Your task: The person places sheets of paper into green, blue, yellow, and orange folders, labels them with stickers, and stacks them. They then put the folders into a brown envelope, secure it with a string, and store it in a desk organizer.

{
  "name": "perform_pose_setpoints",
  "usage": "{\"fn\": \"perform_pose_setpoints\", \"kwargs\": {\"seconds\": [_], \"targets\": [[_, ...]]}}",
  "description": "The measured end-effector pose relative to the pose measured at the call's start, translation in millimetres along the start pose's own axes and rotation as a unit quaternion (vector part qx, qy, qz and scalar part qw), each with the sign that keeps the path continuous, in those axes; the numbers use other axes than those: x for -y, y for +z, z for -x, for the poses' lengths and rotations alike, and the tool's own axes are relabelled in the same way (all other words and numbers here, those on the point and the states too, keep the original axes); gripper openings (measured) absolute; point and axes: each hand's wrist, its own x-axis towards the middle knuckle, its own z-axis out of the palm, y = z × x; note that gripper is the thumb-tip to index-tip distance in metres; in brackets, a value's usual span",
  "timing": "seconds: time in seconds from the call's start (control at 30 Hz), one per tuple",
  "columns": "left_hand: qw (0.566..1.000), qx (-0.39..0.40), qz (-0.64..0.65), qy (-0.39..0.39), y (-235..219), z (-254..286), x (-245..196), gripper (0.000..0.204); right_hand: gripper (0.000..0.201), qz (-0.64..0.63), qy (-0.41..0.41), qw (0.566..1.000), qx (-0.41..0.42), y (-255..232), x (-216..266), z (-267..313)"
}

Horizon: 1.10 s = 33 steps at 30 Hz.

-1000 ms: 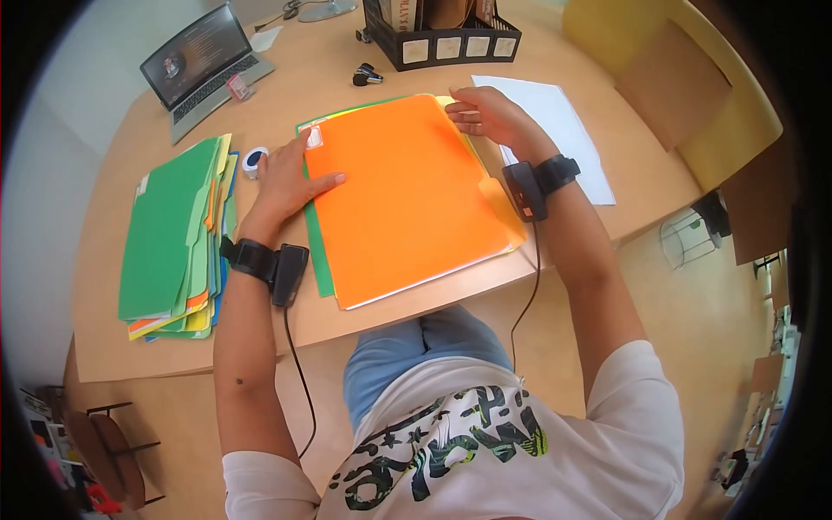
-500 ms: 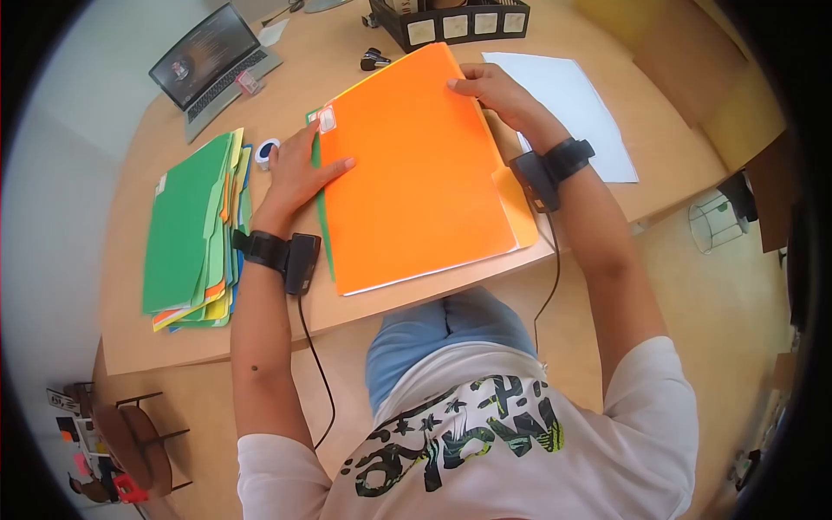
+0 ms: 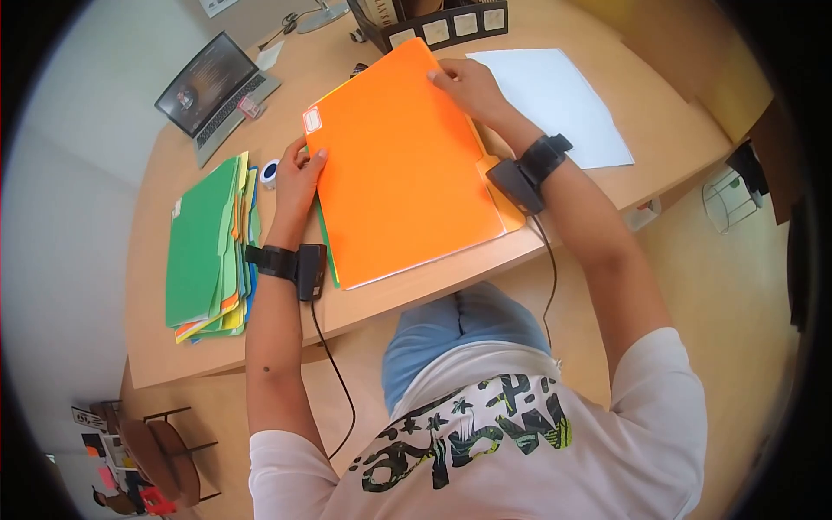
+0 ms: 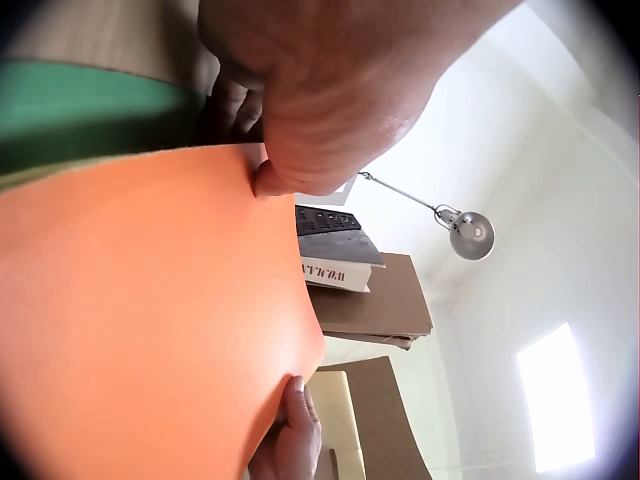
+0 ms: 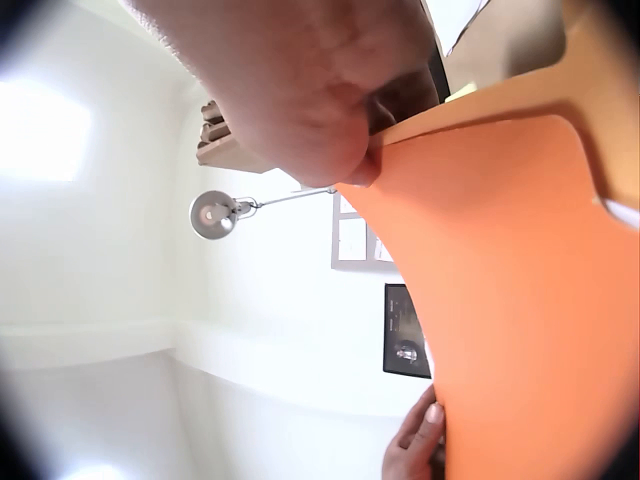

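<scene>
An orange folder point(image 3: 399, 165) with papers inside slants up off the table in the head view, its lower edge near the table's front. The left hand point(image 3: 299, 178) grips its left edge below the white label, thumb on the front. On the upper right edge the right hand point(image 3: 472, 91) pinches it, thumb on the front and fingers behind. A green folder point(image 4: 90, 110) lies beneath, showing in the left wrist view. Both hands hold the orange folder point(image 5: 500, 260) in the right wrist view too; the fingers behind it are mostly hidden.
A pile of coloured folders point(image 3: 204, 247) lies at the left, near a small white round item point(image 3: 269, 174). Behind are a laptop point(image 3: 208, 87) and a black organizer point(image 3: 433, 30). White sheets point(image 3: 555, 104) lie at the right.
The right hand has taken hold of the orange folder's upper right edge, and the folder has risen off the green one. The left hand has shifted from resting on it to gripping its edge.
</scene>
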Motion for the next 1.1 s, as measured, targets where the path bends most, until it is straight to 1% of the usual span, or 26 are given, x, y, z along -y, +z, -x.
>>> {"fn": "perform_pose_setpoints", "kwargs": {"seconds": [0.07, 0.1, 0.17, 0.2, 0.23, 0.27, 0.3, 0.37, 0.4, 0.47, 0.5, 0.53, 0.57, 0.6, 0.63, 0.7, 0.73, 0.77, 0.83, 0.9, 0.97, 1.0, 1.03, 1.1], "targets": [[1.0, 0.001, 0.003, -0.005, -1.8, -0.6, 1.7, 0.048, 0.028, 0.085, -0.042, 0.992, -0.081, 2.8, 0.1, 4.3], [1.0, -0.01, -0.007, 0.002, -1.7, -0.9, 3.0, 0.048, 0.028, 0.127, -0.063, 0.983, -0.12, 4.5, 0.3, 6.2], [0.999, -0.036, -0.026, 0.015, 3.0, 2.3, -3.9, 0.048, 0.027, 0.122, -0.03, 0.989, -0.075, -8.4, 15.5, 9.0], [0.999, -0.038, -0.014, 0.017, 5.0, 4.8, -9.3, 0.048, 0.027, 0.119, -0.014, 0.991, -0.051, -12.6, 20.7, 9.1], [0.999, -0.042, -0.003, 0.019, 7.0, 8.0, -16.2, 0.048, 0.027, 0.026, -0.035, 0.997, -0.062, -7.6, 13.7, 5.3], [0.999, -0.046, 0.009, 0.021, 9.0, 11.1, -22.9, 0.048, 0.028, -0.068, -0.057, 0.993, -0.072, -1.2, 3.3, -1.3], [0.997, -0.043, 0.053, 0.019, 10.2, 13.1, -29.4, 0.047, 0.028, -0.162, -0.077, 0.98, -0.081, 4.2, -7.1, -6.0], [0.989, -0.043, 0.142, 0.015, 11.3, 14.8, -40.8, 0.046, 0.028, -0.28, -0.042, 0.954, -0.101, 1.6, -1.3, -5.4], [0.982, -0.011, 0.189, -0.006, 11.4, 13.9, -43.7, 0.044, 0.028, -0.338, -0.026, 0.935, -0.106, 0.7, 2.0, -5.6], [0.958, 0.043, 0.281, -0.041, 4.1, 8.1, -49.1, 0.04, 0.027, -0.333, 0.007, 0.938, -0.096, -5.9, 3.6, -5.7], [0.965, 0.039, 0.257, -0.04, -2.2, 4.7, -54.3, 0.04, 0.027, -0.365, 0.02, 0.924, -0.116, -5.0, 11.8, -3.0], [0.971, 0.033, 0.231, -0.041, -10.8, -0.4, -61.1, 0.04, 0.03, -0.403, -0.026, 0.907, -0.116, 0.7, 9.5, -8.1], [0.977, 0.027, 0.206, -0.044, -24.7, -7.3, -68.2, 0.04, 0.032, -0.425, 0.108, 0.899, -0.001, -16.4, 20.6, -0.7], [0.985, 0.032, 0.166, -0.02, -50.3, -19.3, -74.1, 0.039, 0.037, -0.493, 0.112, 0.862, 0.032, -9.5, 14.0, -2.9], [0.991, 0.04, 0.125, 0.0, -82.2, -30.2, -81.4, 0.039, 0.038, -0.451, 0.117, 0.883, 0.053, -7.0, 20.1, -1.6], [0.996, 0.051, 0.079, 0.002, -149.7, -36.6, -109.9, 0.036, 0.039, -0.362, 0.129, 0.919, 0.085, -9.0, 31.5, 7.8], [0.999, 0.008, 0.039, -0.011, -176.0, -26.4, -126.5, 0.037, 0.041, -0.31, 0.13, 0.934, 0.12, -6.2, 30.5, 8.8], [0.999, -0.031, -0.001, -0.023, -202.3, -16.9, -135.9, 0.039, 0.04, -0.284, 0.126, 0.939, 0.146, -1.8, 29.8, 9.9], [0.993, -0.049, -0.093, -0.059, -261.7, 0.8, -135.6, 0.042, 0.04, -0.23, 0.12, 0.946, 0.194, 6.5, 26.2, 13.9], [0.975, -0.099, -0.134, -0.147, -295.1, 24.7, -124.0, 0.045, 0.038, -0.213, 0.104, 0.943, 0.233, 13.0, 20.7, 16.9], [0.974, -0.139, -0.06, -0.171, -320.5, 44.2, -86.6, 0.043, 0.036, -0.205, 0.096, 0.94, 0.255, 16.0, 17.6, 16.7], [0.959, -0.133, -0.144, -0.207, -359.9, 46.1, -49.7, 0.042, 0.035, -0.206, 0.098, 0.939, 0.259, 16.3, 17.1, 16.6], [0.936, -0.126, -0.225, -0.242, -390.1, 44.8, -22.0, 0.041, 0.034, -0.205, 0.099, 0.937, 0.264, 16.6, 16.7, 16.1], [0.887, -0.113, -0.319, -0.314, -364.2, 59.2, -21.9, 0.039, 0.033, -0.191, 0.095, 0.94, 0.266, 19.5, 11.8, 14.2]]}}
